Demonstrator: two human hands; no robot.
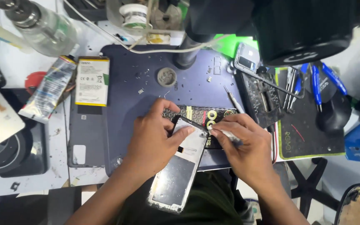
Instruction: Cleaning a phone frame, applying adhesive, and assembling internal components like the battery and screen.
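Observation:
My left hand point(153, 139) grips the upper part of an opened phone frame point(176, 175), thumb laid across its pale inner side. The frame tilts toward me, its lower end hanging over the mat's near edge. My right hand point(246, 146) holds a thin metal tool point(226, 134) with its tip at the frame's top right corner. Under both hands lies a dark patterned strip with yellow rings point(207, 116) on the blue-grey work mat point(146, 83).
A phone battery point(92, 81) and a glue tube point(48, 87) lie at left, a phone back cover point(84, 133) beneath them. A small round dish point(167, 77), a screwdriver point(233, 99), a camera module point(246, 58), blue-handled pliers and tweezers point(313, 83) sit at right. A microscope body point(296, 29) hangs above.

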